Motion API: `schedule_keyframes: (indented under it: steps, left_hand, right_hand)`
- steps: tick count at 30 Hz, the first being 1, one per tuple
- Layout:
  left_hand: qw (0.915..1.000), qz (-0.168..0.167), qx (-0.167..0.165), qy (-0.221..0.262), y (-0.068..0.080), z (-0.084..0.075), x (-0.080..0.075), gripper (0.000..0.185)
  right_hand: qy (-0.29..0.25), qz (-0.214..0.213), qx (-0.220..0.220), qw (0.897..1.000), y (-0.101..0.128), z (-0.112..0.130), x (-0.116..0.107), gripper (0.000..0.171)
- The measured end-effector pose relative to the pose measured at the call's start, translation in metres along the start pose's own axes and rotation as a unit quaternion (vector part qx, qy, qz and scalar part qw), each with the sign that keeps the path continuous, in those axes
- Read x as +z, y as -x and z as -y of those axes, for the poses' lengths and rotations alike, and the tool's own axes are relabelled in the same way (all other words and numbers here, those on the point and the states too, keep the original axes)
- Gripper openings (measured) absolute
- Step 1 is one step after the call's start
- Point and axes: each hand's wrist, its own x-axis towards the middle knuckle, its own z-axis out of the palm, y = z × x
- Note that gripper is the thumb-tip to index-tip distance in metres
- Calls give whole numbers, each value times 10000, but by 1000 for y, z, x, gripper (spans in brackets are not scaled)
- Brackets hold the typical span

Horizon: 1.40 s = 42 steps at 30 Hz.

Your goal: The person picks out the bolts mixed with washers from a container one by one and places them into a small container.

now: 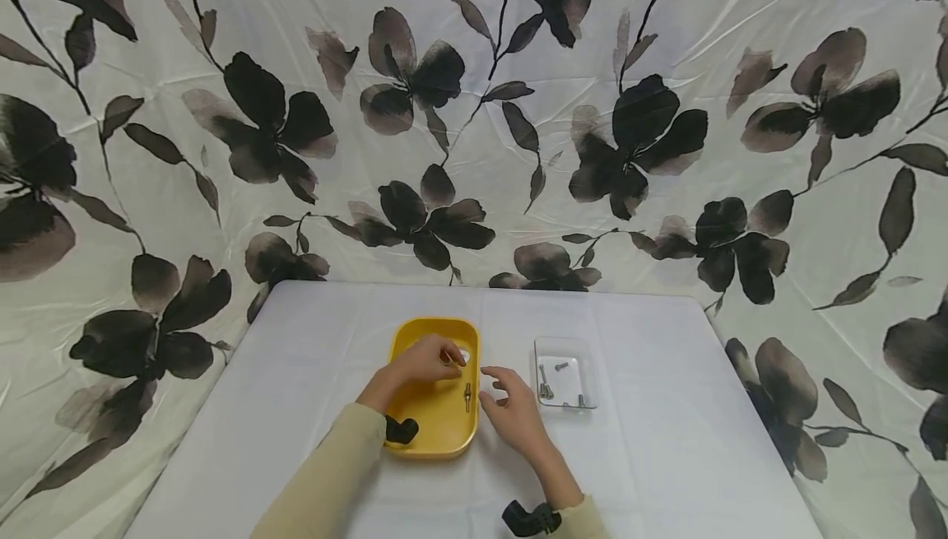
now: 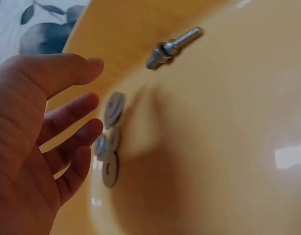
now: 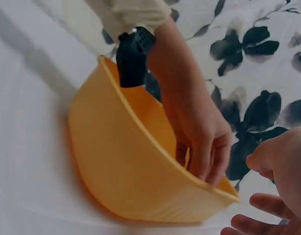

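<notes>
washers [image 2: 111, 139]: flat silver metal rings

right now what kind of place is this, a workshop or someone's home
Most likely a staged tabletop recording setup, not a real workshop: a floral sheet is draped all round as a backdrop, the table has a plain white cover, and only a yellow tray and a clear tray of hardware sit on it.

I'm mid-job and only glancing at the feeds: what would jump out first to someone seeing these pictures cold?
The yellow tray at the middle of the white table stands out first, with the left hand reaching into it over a small cluster of washers. A bolt lies loose in the tray near its right wall. The right hand rests just outside that wall, beside a clear tray holding more bolts.
</notes>
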Motion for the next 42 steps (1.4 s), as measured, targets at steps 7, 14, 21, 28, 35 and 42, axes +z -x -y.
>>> schedule_keyframes:
  steps: [7, 14, 21, 28, 35, 42]
  left_hand:
    - [9994, 298, 56, 159, -4, 4, 12, 11]
    - [9993, 379, -26, 28, -9, 11, 22, 21]
    - [9975, 405, -436, -388, -12, 11, 26, 19]
    - [9975, 246, -589, -289, -12, 13, 26, 10]
    - [9967, 68, -745, -320, -12, 13, 28, 20]
    - [9952, -224, -886, -347, -13, 12, 29, 9]
  right_hand:
    - [-306, 206, 427, 9984, 9, -8, 14, 42]
    - [-510, 365, 537, 9966, 18, -17, 23, 43]
    - [-609, 268, 413, 9969, 19, -19, 22, 42]
    - [-624, 219, 590, 9961, 20, -19, 22, 42]
    - [-649, 192, 566, 9961, 20, -17, 25, 41]
    - [-739, 184, 606, 9953, 19, -18, 29, 41]
